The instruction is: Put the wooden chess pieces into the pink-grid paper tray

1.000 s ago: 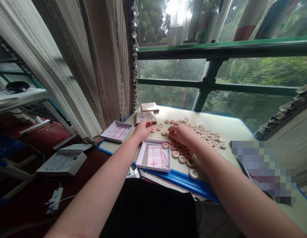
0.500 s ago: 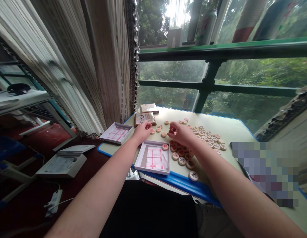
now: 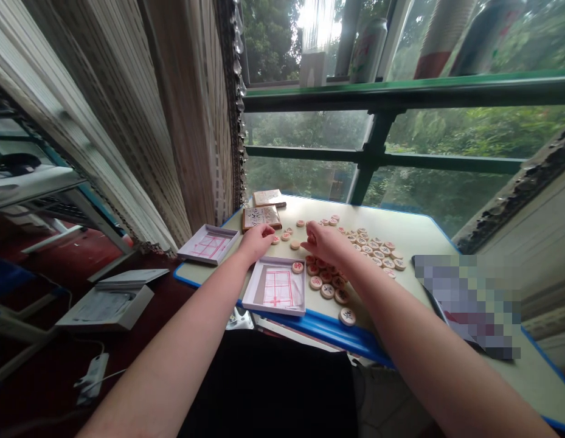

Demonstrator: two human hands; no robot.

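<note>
In the head view, find the near white box [image 3: 252, 283] on the pale table [image 3: 414, 231], open, holding a red-lined sheet [image 3: 279, 289] and, in the far right corner, one red-marked piece [image 3: 297, 267] lying flat, character up. Left of that box, see a second white box [image 3: 195, 259], also open, with another red-lined sheet inside; farther left and down on the floor, a third box [image 3: 136, 307] with pale contents too dim to name. Beyond the near white box, note two printed packs [image 3: 263, 219]. From its right side outward and beyond, find the loose wooden pieces [image 3: 328, 291], resting flat, round faces upward and equally broad every way, characters turned variously. Just beyond it, see a plain-topped disc [image 3: 295, 245]. Past its far left corner, see the left hand [image 3: 258, 240], fingertips bunched beside a small disc [image 3: 275, 240]; cannot tell whether gripping it. Past its far right corner, see the right hand [image 3: 325, 242] over the pieces, fingers bent; cannot tell whether clamped on one.
</note>
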